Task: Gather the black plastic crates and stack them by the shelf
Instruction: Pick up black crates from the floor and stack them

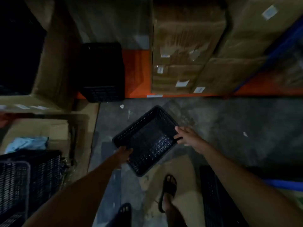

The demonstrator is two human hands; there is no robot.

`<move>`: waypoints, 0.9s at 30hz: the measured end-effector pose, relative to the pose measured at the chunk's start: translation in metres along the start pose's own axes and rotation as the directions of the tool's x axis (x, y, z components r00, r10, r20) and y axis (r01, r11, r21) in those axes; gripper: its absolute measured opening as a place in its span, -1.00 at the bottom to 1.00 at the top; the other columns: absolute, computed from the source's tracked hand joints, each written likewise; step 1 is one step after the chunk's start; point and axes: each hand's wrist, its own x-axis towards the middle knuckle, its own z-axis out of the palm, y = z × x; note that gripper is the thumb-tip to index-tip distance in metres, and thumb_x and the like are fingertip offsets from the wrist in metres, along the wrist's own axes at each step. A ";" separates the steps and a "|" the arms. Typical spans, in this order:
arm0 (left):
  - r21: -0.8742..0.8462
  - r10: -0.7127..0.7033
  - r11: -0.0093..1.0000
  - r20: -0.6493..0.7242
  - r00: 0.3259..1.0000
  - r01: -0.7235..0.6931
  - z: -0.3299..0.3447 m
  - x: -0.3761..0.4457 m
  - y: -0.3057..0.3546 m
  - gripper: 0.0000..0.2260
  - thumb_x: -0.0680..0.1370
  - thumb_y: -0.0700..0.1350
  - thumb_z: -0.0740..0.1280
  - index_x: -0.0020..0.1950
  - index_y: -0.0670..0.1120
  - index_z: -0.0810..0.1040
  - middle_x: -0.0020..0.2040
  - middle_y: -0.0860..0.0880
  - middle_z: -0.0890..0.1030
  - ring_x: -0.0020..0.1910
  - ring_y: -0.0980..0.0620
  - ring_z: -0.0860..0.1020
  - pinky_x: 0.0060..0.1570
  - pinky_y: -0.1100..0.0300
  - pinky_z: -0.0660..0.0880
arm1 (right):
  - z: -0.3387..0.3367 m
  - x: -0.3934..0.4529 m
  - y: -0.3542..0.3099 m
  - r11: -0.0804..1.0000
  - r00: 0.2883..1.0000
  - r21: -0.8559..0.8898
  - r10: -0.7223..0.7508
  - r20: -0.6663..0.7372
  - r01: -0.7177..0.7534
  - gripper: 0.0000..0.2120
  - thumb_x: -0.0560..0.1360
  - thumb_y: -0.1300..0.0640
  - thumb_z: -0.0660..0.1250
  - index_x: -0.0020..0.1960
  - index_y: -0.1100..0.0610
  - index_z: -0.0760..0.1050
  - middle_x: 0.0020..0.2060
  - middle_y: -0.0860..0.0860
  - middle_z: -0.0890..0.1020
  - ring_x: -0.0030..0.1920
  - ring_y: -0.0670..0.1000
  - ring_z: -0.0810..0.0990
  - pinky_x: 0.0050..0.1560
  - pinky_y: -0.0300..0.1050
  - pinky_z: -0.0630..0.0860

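A black perforated plastic crate (147, 138) hangs above the concrete floor in the middle of the head view, turned diagonally, its open top facing me. My left hand (123, 154) grips its near-left rim. On its right rim sits my right hand (186, 135), fingers curled over the edge. Another black crate (102, 72) stands against the orange shelf beam (137, 72), beyond the held one. More black crates (24, 179) sit at the lower left, and one (210, 190) lies at the lower right by my foot.
Stacked cardboard boxes (183, 51) fill the shelf on the right. Large boxes (54, 63) stand at the left, one open box (37, 133) holds a blue bag. My sandalled feet (169, 189) stand on flattened cardboard. Scraps of paper litter the floor.
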 end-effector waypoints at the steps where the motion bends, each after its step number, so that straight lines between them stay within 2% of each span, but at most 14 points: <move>1: -0.024 0.003 1.000 -0.030 1.000 -0.004 0.011 0.023 -0.002 -0.46 0.64 0.06 0.13 0.58 -0.05 0.08 0.48 -0.18 0.36 0.36 -0.19 0.44 0.15 -0.04 0.42 | 0.000 0.022 0.013 1.000 1.000 0.005 0.016 0.007 -0.016 -0.48 0.59 -0.20 0.11 0.42 0.09 0.34 0.21 0.10 0.60 0.00 -0.02 0.60 -0.14 -0.19 0.46; 3: -0.134 0.040 0.989 -0.116 0.992 -0.056 0.031 0.077 -0.007 -0.48 0.64 -0.11 0.20 0.57 -0.15 0.11 0.49 -0.23 0.33 0.33 -0.20 0.45 0.16 -0.04 0.43 | 0.000 0.071 0.038 0.999 0.999 -0.021 0.038 -0.005 -0.038 -0.55 0.60 -0.13 0.14 0.36 0.12 0.40 0.23 0.13 0.59 -0.04 -0.12 0.58 -0.20 -0.30 0.46; 5: -0.275 0.041 0.957 -0.189 0.981 -0.093 0.048 0.144 -0.028 -0.50 0.60 -0.38 0.18 0.52 -0.32 0.13 0.47 -0.36 0.30 0.33 -0.24 0.42 0.07 0.07 0.42 | 0.003 0.128 0.078 0.992 0.993 -0.059 0.112 0.021 -0.111 -0.58 0.60 -0.08 0.18 0.33 0.16 0.43 0.26 0.15 0.56 0.13 -0.01 0.57 0.05 -0.17 0.50; 7: -0.296 0.008 0.952 -0.213 0.977 -0.072 0.056 0.210 -0.063 -0.47 0.56 -0.47 0.17 0.52 -0.35 0.12 0.48 -0.37 0.27 0.32 -0.16 0.39 0.03 0.19 0.46 | 0.008 0.180 0.116 0.968 0.979 -0.180 0.188 0.075 -0.172 -0.50 0.59 -0.07 0.22 0.41 0.21 0.36 0.35 0.12 0.47 0.34 0.10 0.46 0.20 -0.09 0.42; 8: -0.263 -0.007 0.964 -0.186 0.983 -0.043 0.062 0.241 -0.080 -0.45 0.57 -0.39 0.24 0.53 -0.30 0.13 0.51 -0.33 0.26 0.36 -0.13 0.37 0.14 0.17 0.46 | 0.011 0.207 0.137 0.952 0.972 -0.242 0.215 0.096 -0.187 -0.45 0.57 -0.07 0.25 0.46 0.20 0.31 0.40 0.11 0.42 0.38 0.11 0.41 0.22 -0.09 0.40; 10: -0.052 -0.055 0.998 -0.185 0.981 0.046 0.065 0.293 -0.111 -0.30 0.53 -0.07 0.35 0.58 -0.13 0.08 0.58 -0.22 0.14 0.51 -0.21 0.21 0.44 -0.05 0.27 | 0.013 0.253 0.173 0.919 0.967 -0.345 0.238 0.091 -0.193 -0.35 0.55 -0.05 0.30 0.53 0.16 0.18 0.49 0.12 0.28 0.45 0.12 0.31 0.29 -0.07 0.34; 11: -0.009 -0.113 0.993 -0.236 0.965 0.114 0.068 0.321 -0.126 -0.20 0.49 0.05 0.35 0.60 -0.05 -0.01 0.61 -0.18 0.01 0.57 -0.24 0.06 0.50 -0.12 0.15 | 0.018 0.281 0.195 0.909 0.974 -0.372 0.221 0.054 -0.186 -0.29 0.54 -0.04 0.33 0.56 0.13 0.10 0.53 0.12 0.18 0.49 0.14 0.22 0.33 -0.06 0.28; 13: -0.052 -0.198 0.980 -0.361 0.911 0.193 0.071 0.357 -0.137 -0.10 0.49 0.09 0.38 0.59 0.08 -0.20 0.60 -0.17 -0.23 0.58 -0.28 -0.14 0.51 -0.18 0.07 | 0.019 0.320 0.226 0.882 0.986 -0.444 0.122 -0.113 -0.160 -0.16 0.50 -0.03 0.39 0.58 0.08 -0.04 0.56 0.18 0.01 0.53 0.20 0.07 0.46 0.02 0.18; 15: -0.110 -0.206 0.978 -0.448 0.870 0.175 0.075 0.392 -0.149 -0.09 0.49 0.08 0.37 0.56 0.18 -0.28 0.59 -0.19 -0.27 0.57 -0.34 -0.07 0.49 -0.18 0.13 | 0.020 0.358 0.255 0.865 0.960 -0.472 0.038 -0.276 -0.170 -0.07 0.46 0.00 0.44 0.58 0.02 -0.12 0.56 0.20 -0.07 0.53 0.26 0.04 0.48 0.16 0.15; 17: -0.143 -0.182 0.982 -0.541 0.821 0.123 0.080 0.410 -0.160 -0.13 0.49 0.08 0.34 0.54 0.27 -0.25 0.59 -0.24 -0.12 0.46 -0.39 0.25 0.34 -0.13 0.32 | 0.021 0.386 0.274 0.904 0.947 -0.403 0.005 -0.321 -0.142 -0.03 0.45 0.08 0.45 0.58 -0.04 -0.19 0.56 0.16 -0.11 0.49 0.27 0.18 0.44 0.17 0.25; 19: -0.061 -0.117 0.993 -0.675 0.728 0.102 0.091 0.418 -0.167 -0.21 0.50 0.07 0.28 0.54 0.29 -0.19 0.53 -0.29 0.12 0.23 -0.41 0.48 0.09 -0.09 0.44 | 0.023 0.405 0.290 0.923 0.909 -0.370 -0.061 -0.413 -0.106 -0.05 0.45 0.18 0.43 0.57 -0.01 -0.17 0.54 0.22 -0.05 0.36 0.30 0.38 0.32 0.07 0.40; 22: -0.003 -0.032 0.999 -0.779 0.627 0.047 0.101 0.418 -0.173 -0.17 0.48 0.00 0.30 0.54 0.29 -0.19 0.36 -0.28 0.33 0.07 -0.40 0.53 -0.06 -0.08 0.41 | 0.019 0.422 0.296 0.936 0.733 -0.343 -0.175 -0.657 -0.084 -0.22 0.39 0.33 0.36 0.52 0.22 0.08 0.41 0.32 0.25 0.29 0.33 0.40 0.25 0.04 0.39; 24: -0.003 -0.026 0.999 -0.804 0.594 0.040 0.098 0.421 -0.171 -0.14 0.47 -0.09 0.31 0.54 0.29 -0.21 0.36 -0.25 0.36 0.10 -0.39 0.52 0.01 -0.13 0.43 | 0.004 0.434 0.293 0.963 0.774 -0.255 -0.092 -0.626 -0.092 -0.40 0.43 0.36 0.28 0.45 0.28 0.24 0.31 0.30 0.43 0.28 0.29 0.45 0.22 -0.04 0.37; 27: 0.025 -0.008 0.999 -0.798 0.602 0.045 0.082 0.422 -0.156 -0.11 0.47 -0.15 0.30 0.55 0.24 -0.26 0.47 -0.23 0.36 0.30 -0.37 0.45 0.24 -0.22 0.38 | -0.013 0.437 0.288 0.986 0.834 -0.142 -0.004 -0.552 -0.089 -0.61 0.48 0.32 0.23 0.30 0.20 0.40 0.11 0.21 0.55 0.16 0.20 0.53 0.13 0.00 0.44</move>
